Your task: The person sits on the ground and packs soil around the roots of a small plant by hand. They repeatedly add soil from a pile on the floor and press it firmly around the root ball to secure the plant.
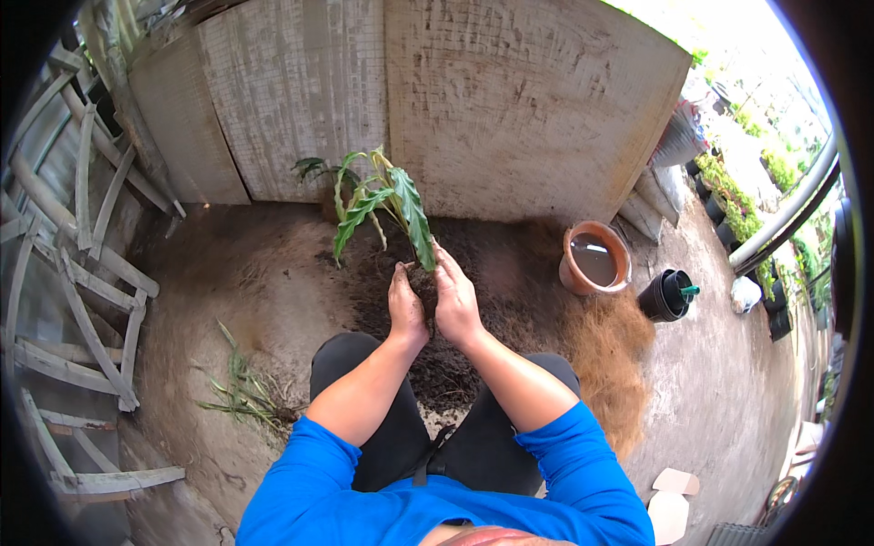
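Note:
My left hand (406,306) and my right hand (455,295) are cupped around a dark soil-covered root ball (426,290), one palm on each side. From it rises a leafy plant (412,211) with long, wavy-edged green leaves, leaning up and to the left. Its lower stems are partly hidden by a leaf and my fingers. Beneath my hands, loose dark potting soil (447,379) is spread over the ground between my knees. Behind the held plant, darker leaves (313,166) show near the wall; I cannot tell whether they belong to another plant.
To the right stand a terracotta-coloured pot (572,269) of murky water and stacked black nursery pots (659,300). Brown coir fibre (608,368) lies below them. Pulled greenery (242,389) rests at left, near wooden frames (89,327). A pale panel wall (532,116) closes off the front.

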Demonstrator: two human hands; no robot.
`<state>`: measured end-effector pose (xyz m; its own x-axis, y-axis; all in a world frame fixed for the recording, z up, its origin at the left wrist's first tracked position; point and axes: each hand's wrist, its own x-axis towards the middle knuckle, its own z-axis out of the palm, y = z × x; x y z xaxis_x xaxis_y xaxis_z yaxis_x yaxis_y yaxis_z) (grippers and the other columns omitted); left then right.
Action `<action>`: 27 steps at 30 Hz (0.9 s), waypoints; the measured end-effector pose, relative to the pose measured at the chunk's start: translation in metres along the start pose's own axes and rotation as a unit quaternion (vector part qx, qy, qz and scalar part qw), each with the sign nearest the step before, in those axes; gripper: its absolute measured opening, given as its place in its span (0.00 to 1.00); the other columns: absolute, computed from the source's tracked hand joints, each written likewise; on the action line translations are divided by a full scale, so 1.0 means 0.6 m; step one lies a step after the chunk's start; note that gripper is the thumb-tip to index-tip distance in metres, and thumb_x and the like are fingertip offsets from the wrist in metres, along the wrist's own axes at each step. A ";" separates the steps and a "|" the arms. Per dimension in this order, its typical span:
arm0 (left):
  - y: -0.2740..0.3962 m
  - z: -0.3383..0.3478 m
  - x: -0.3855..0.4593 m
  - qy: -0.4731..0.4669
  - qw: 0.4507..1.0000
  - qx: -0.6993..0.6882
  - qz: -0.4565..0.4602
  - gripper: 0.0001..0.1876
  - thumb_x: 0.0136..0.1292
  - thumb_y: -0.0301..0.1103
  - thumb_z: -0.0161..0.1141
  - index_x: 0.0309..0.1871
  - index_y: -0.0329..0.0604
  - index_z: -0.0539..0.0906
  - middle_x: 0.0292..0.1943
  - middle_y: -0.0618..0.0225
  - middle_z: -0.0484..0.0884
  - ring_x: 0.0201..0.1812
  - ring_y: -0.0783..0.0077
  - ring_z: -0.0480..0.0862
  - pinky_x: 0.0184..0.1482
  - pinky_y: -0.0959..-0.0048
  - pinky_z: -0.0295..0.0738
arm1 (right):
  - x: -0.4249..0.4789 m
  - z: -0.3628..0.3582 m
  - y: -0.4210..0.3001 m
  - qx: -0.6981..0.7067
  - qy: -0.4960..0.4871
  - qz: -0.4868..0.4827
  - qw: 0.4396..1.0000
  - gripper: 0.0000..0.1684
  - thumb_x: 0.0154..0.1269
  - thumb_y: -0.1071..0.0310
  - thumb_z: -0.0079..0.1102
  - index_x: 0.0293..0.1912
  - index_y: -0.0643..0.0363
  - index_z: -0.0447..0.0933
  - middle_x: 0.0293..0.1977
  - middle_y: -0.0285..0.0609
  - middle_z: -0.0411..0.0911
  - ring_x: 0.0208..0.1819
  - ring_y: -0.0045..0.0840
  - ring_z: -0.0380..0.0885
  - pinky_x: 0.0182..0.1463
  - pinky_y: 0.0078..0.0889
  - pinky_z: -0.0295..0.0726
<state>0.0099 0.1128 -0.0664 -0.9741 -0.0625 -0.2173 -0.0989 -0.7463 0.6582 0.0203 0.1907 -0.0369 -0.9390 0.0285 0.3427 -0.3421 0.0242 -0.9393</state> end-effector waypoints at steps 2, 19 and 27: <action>0.006 -0.010 0.004 -0.005 1.000 -0.002 0.006 0.18 0.70 0.44 0.37 0.44 0.41 0.74 0.40 0.67 0.77 0.41 0.73 0.77 0.45 0.73 0.71 | 0.004 0.003 -0.007 0.121 -0.014 0.042 0.992 0.24 0.65 0.73 0.36 0.59 0.73 0.59 0.61 0.52 0.61 0.64 0.31 0.57 0.67 0.29 0.52; 0.011 -0.001 -0.001 0.008 1.000 -0.006 -0.005 0.16 0.69 0.44 0.41 0.43 0.41 0.74 0.37 0.68 0.77 0.38 0.76 0.76 0.43 0.76 0.71 | -0.002 0.010 -0.008 0.098 0.018 0.025 0.995 0.20 0.66 0.74 0.39 0.57 0.68 0.64 0.60 0.49 0.62 0.63 0.29 0.58 0.66 0.28 0.52; 0.012 -0.005 -0.001 -0.019 1.000 0.010 0.003 0.17 0.70 0.43 0.39 0.43 0.41 0.74 0.37 0.68 0.77 0.38 0.75 0.77 0.43 0.74 0.72 | -0.004 0.008 0.000 0.018 0.014 -0.002 1.000 0.19 0.66 0.72 0.41 0.55 0.67 0.66 0.57 0.50 0.66 0.60 0.31 0.64 0.63 0.29 0.59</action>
<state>0.0107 0.1052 -0.0637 -0.9817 -0.0405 -0.1859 -0.0972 -0.7329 0.6734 0.0223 0.1858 -0.0375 -0.9363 0.0574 0.3464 -0.3476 -0.0122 -0.9375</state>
